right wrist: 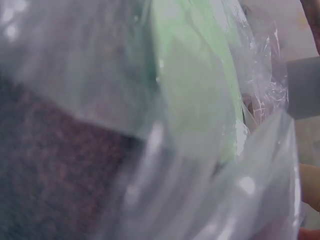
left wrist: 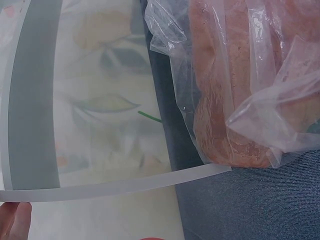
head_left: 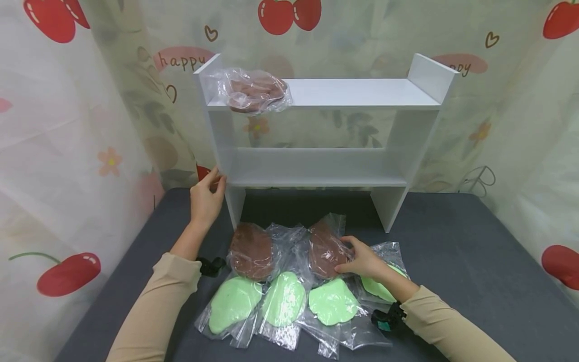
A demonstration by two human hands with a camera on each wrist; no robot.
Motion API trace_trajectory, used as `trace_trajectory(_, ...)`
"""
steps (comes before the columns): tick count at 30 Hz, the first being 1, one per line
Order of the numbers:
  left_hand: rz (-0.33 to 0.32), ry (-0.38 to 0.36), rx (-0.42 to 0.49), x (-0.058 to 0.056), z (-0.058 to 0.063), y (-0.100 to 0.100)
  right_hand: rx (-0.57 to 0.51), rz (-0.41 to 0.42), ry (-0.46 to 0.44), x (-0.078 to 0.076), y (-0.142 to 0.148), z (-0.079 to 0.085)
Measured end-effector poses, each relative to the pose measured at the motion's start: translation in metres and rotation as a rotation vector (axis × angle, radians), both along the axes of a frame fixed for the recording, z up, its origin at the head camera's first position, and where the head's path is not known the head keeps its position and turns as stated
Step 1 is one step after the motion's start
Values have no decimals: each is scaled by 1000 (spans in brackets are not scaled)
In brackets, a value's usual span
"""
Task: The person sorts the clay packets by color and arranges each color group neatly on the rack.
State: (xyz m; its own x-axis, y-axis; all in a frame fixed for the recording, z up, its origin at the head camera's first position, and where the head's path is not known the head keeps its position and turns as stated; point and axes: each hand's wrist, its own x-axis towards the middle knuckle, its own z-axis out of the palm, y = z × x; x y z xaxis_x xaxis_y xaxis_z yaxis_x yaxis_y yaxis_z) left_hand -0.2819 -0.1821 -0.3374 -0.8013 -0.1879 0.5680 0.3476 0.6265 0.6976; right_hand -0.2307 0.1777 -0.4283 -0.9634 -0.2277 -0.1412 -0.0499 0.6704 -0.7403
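A white shelf unit stands on the dark table in the head view. My left hand has its fingertips against the outer face of the shelf's left side panel; in the left wrist view the fingertips show right at the panel's edge. At the front right, my right hand grips a brown, flattish rounded piece in a clear plastic bag, thumb and fingers at its right edge. A similar bagged brown piece lies to its left. Several bagged pale green, wavy-edged flat pieces lie in front, overlapping.
A clear bag of brown pieces sits on the left of the top shelf, slightly over its front edge. Patterned cloth walls surround the table. A thin cable hangs at the back right.
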Motion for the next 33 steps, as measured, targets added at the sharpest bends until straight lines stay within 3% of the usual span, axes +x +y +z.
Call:
trace_trajectory(7,-7,-5,8,1,1,1,-127,-12,-42,0,-1,-1)
trace_trajectory(13,-5,-13,1,1,1,1,-246,26,-43,0,4,2)
trace_trajectory(25,-3,-5,1,1,0,0,-257,108,53,5,12,26)
trace_trajectory(33,1,-11,-3,0,0,0,-274,137,58,9,15,46)
